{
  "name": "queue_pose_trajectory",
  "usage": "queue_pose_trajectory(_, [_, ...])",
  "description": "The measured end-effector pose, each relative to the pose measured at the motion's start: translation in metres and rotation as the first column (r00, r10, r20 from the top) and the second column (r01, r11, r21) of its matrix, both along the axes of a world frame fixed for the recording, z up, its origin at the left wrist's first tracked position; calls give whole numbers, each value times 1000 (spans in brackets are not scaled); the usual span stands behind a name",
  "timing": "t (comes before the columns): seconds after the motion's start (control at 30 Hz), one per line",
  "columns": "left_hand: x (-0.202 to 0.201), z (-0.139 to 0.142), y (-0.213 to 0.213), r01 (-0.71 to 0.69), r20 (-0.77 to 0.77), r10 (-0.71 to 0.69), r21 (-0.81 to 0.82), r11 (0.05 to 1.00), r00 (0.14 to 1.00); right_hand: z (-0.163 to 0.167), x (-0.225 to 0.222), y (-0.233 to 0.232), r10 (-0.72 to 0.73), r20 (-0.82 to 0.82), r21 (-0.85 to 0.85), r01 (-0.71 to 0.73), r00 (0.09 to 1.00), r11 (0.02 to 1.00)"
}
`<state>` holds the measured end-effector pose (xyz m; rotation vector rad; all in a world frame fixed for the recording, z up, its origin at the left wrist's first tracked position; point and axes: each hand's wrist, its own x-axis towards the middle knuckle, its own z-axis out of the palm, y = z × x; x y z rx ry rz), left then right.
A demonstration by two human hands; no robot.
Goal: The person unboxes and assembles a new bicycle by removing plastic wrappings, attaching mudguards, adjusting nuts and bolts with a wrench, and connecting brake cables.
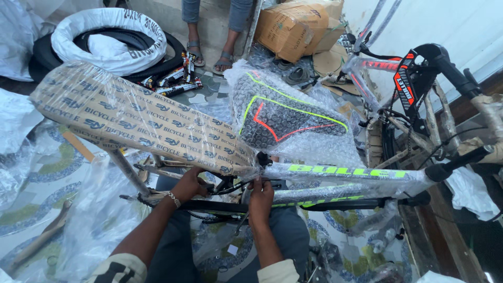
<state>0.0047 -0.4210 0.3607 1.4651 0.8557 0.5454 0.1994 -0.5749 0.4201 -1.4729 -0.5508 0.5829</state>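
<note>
A bicycle frame (335,173) with green lettering lies across my lap, wrapped in clear plastic. Printed cardboard (136,118) under plastic covers its rear part, and a bubble-wrapped black saddle (285,112) with green and red lines sits above the frame. My left hand (189,184) grips parts under the cardboard near the black chain stay (220,205), a bracelet on its wrist. My right hand (260,196) pinches the frame where the tubes meet under the saddle; what its fingers hold is hidden.
Black tyres and a white-wrapped tyre (107,39) lie at the back left. A person's sandalled feet (209,52) stand beside a cardboard box (296,26). Another wrapped bicycle (419,84) leans at the right. Loose plastic sheeting (89,225) covers the patterned floor.
</note>
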Motion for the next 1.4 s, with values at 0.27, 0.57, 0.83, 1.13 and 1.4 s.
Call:
queue_pose_trajectory(0.27, [-1, -19, 10, 4, 52, 0, -80, 997, 999, -10, 2, 11, -5, -87, 45, 9, 996, 999])
queue_pose_trajectory(0.57, [0, -9, -2, 47, -45, -40, 173, 984, 998, -23, 6, 1, 77, -120, 101, -65, 990, 993])
queue_pose_trajectory(0.83, [4, 4, -12, -21, 94, 11, 100, 995, 996, -11, 6, -9, 129, -193, 106, -110, 973, 988])
queue_pose_trajectory(1.13, [1, -9, -10, -20, 132, 14, 42, 999, 991, -18, 3, -26, 113, -40, 146, -106, 993, 984])
queue_pose_trajectory(1.4, [3, -7, -12, -34, 224, 5, 128, 991, 975, -12, 9, -7, 111, -235, 123, -83, 966, 989])
